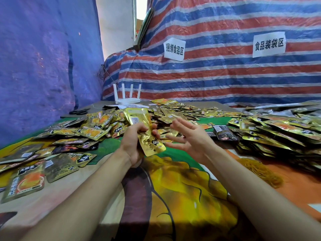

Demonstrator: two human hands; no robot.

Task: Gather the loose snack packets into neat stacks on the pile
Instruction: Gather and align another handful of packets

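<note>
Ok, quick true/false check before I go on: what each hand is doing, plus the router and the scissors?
1. The left hand grips a bundle. True.
2. The right hand pinches a single packet. False: it is open, fingers spread, holding nothing, beside the bundle.
3. The router lies tipped over near the person. False: it stands upright at the back.
4. The scissors lie at the far left. True.
</note>
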